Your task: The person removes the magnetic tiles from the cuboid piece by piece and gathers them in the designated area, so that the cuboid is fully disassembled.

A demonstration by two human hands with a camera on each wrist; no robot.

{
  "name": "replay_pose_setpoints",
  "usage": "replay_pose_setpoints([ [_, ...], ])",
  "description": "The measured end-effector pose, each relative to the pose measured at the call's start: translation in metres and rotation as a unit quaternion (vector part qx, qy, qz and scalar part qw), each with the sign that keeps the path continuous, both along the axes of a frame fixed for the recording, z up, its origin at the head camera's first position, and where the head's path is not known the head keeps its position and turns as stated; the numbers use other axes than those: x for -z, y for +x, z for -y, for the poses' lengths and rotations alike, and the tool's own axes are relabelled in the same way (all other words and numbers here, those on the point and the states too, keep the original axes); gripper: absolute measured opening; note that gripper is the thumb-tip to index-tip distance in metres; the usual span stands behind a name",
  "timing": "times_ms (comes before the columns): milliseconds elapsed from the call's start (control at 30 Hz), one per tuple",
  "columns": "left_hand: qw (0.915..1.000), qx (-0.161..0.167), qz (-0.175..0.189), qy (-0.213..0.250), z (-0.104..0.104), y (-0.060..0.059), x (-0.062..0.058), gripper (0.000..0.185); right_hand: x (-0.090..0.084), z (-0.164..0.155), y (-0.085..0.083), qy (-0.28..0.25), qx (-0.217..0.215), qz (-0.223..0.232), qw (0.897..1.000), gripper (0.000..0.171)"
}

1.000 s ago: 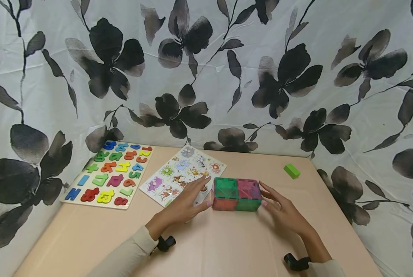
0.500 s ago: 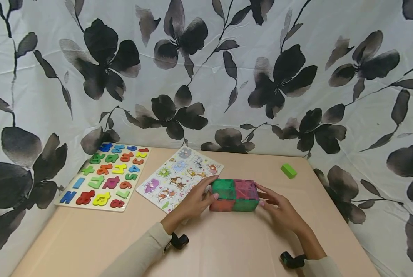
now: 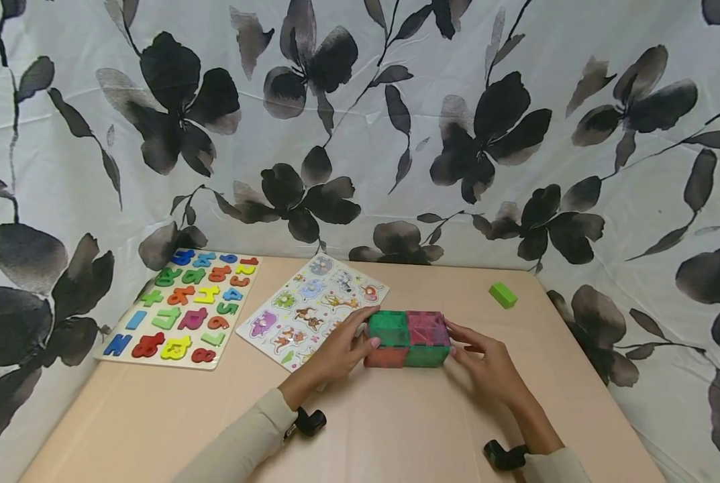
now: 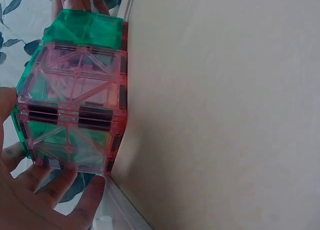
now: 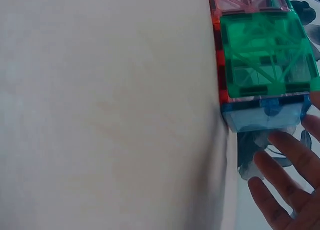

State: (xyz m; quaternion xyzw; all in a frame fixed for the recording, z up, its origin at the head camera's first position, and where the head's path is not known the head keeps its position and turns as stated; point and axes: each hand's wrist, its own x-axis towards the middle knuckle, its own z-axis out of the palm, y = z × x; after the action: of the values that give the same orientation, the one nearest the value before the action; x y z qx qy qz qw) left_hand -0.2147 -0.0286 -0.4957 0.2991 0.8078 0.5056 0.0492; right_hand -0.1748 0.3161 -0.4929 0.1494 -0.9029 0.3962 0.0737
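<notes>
A closed block of translucent magnetic tiles [image 3: 409,337], two cubes long in green, pink and red, is seen just right of the frame's centre on the tabletop [image 3: 396,429]. It is flanked by both hands: the left hand [image 3: 335,352] is laid against its left end with fingers [image 4: 30,185] nearly straight and slightly spread, and the right hand [image 3: 486,365] is set at its right end, fingers [image 5: 285,190] extended and apart, with no tile clamped by either. In the right wrist view a blue end tile [image 5: 265,117] is shown in place. The block is judged to be fully assembled, with every visible face closed; only steadying or shifting appears to be left. Two puzzle boards, a number puzzle [image 3: 181,308] and an animal puzzle [image 3: 311,302], lie at centre left, and a green brick [image 3: 502,294] lies apart at the right.
</notes>
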Motion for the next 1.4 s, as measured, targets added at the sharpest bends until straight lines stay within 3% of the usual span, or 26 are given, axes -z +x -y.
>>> replay_pose_setpoints([
  [267, 1.0000, 0.000, -0.003, 0.000, 0.000, -0.002, 0.000, 0.063, 0.001, 0.005, -0.005, -0.019, 0.021, -0.026, 0.999, 0.052],
  [533, 1.0000, 0.004, -0.002, 0.005, 0.000, -0.002, 0.001, 0.063, 0.006, 0.002, -0.004, -0.019, 0.069, -0.044, 0.996, 0.053],
  [767, 1.0000, 0.000, -0.008, 0.001, 0.000, 0.000, 0.001, 0.063, 0.005, -0.004, -0.002, 0.012, 0.116, -0.081, 0.990, 0.034],
  [933, 0.9999, 0.003, -0.011, 0.000, -0.001, 0.001, 0.000, 0.063, 0.000, -0.012, -0.002, 0.013, 0.134, -0.074, 0.988, 0.030],
  [1067, 0.9998, 0.004, -0.017, -0.001, -0.001, 0.001, 0.000, 0.063, -0.006, -0.021, -0.005, -0.040, 0.169, -0.047, 0.984, 0.030],
  [1200, 0.9999, 0.000, -0.015, -0.005, -0.001, 0.001, 0.000, 0.063, -0.010, -0.032, -0.009, -0.144, 0.220, 0.034, 0.964, 0.034],
  [1400, 1.0000, -0.001, -0.007, -0.002, -0.001, 0.002, 0.000, 0.063, -0.006, -0.041, -0.020, -0.259, 0.279, 0.162, 0.911, 0.042],
])
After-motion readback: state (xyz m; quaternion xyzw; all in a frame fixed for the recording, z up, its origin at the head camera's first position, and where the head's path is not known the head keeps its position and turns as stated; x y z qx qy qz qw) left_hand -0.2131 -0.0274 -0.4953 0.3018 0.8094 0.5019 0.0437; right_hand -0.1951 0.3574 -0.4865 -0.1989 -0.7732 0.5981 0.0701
